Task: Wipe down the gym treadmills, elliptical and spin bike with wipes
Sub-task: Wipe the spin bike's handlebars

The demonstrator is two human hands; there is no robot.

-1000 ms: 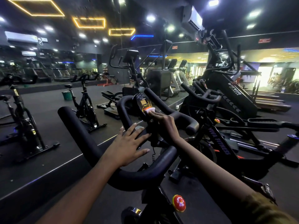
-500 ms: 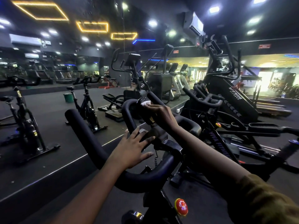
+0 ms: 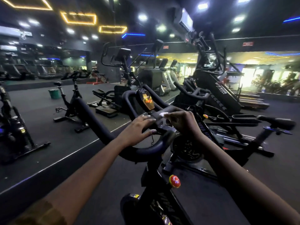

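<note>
Pinching the white wipe (image 3: 163,114) between curled fingertips, the right hand (image 3: 184,123) holds it against the middle of the handlebar (image 3: 90,114) of the spin bike (image 3: 154,174), just on the near side of the upright console (image 3: 145,100). Only a small pale patch of the wipe shows beyond the fingers. The left hand (image 3: 138,129) lies just left of it. Its fingers are nearly straight and spread, resting on the same middle section and gripping nothing, with the fingertips near the wipe but apart from it.

The left horn of the bar runs bare, away to the far left. The near curve loops under both wrists, and the right horn passes behind the right hand. The console stands close ahead of the wipe.

A red knob (image 3: 174,181) sits on the frame near the camera. A second spin bike (image 3: 276,122) crowds the right side, its flywheel just beyond the right forearm. To the left lies open dark floor (image 3: 40,114), with a third spin bike (image 3: 73,101) and a green bucket (image 3: 54,94) farther off, and an elliptical (image 3: 119,93) beyond the console.
</note>
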